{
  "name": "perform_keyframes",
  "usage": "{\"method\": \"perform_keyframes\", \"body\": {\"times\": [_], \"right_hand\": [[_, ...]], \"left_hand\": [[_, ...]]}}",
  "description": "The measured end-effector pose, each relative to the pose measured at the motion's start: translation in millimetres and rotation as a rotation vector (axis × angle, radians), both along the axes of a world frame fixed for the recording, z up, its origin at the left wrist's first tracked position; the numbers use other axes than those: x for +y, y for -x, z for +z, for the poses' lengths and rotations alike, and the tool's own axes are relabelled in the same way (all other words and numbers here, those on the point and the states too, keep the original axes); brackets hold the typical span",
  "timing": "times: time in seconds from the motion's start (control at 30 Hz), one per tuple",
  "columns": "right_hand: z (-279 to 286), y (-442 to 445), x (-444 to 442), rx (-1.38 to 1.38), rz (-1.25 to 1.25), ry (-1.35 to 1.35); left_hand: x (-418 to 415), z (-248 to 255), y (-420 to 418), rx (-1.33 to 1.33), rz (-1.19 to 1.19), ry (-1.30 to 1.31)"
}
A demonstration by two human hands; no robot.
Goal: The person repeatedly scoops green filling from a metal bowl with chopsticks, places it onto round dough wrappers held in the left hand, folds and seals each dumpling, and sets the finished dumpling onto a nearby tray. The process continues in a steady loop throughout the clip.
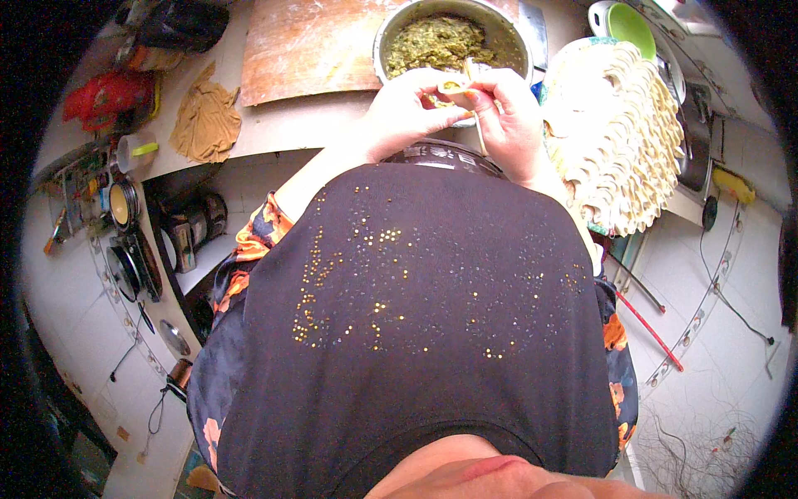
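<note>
Both hands meet just in front of a metal bowl (378, 47) of chopped green filling (436, 42). Between their fingertips is a dumpling wrapper (453, 95), with some greenish filling showing at its fold. My left hand (414, 107) pinches the wrapper from the left, thumb below and fingers above. From the right, my right hand (506, 112) grips its other side. A thin pale stick (480, 138) runs past the right hand's fingers; I cannot tell whether it is a chopstick. Rows of pale, pleated dumplings (623, 143) lie close together to the right of this hand.
A floured wooden board (312, 50) lies left of the bowl. Farther left are a crumpled tan cloth (209, 121) and a clear plastic container (134, 153). A green bowl (631, 30) stands behind the dumplings. Below the counter at left, a shelf (209, 262) holds dark containers.
</note>
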State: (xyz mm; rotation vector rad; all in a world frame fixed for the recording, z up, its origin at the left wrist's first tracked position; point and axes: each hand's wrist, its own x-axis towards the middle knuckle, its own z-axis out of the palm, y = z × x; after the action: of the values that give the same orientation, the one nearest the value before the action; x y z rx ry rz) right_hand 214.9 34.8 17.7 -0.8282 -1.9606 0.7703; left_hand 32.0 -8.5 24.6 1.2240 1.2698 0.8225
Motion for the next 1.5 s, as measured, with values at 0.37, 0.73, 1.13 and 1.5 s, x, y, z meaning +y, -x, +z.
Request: {"method": "perform_keyframes", "body": {"times": [0.37,0.73,1.13,1.5], "right_hand": [[19,-2,4,-0.140,0.141,-0.223],[9,0,8,-0.029,0.037,-0.046],[1,6,6,-0.015,0.025,-0.037],[3,5,6,-0.113,0.013,-0.259]], "left_hand": [[-2,0,-3,-0.090,0.012,-0.066],[1,2,0,0.056,0.002,-0.020],[2,0,-1,0.077,-0.028,-0.057],[3,11,-3,0.059,-0.029,0.083]]}}
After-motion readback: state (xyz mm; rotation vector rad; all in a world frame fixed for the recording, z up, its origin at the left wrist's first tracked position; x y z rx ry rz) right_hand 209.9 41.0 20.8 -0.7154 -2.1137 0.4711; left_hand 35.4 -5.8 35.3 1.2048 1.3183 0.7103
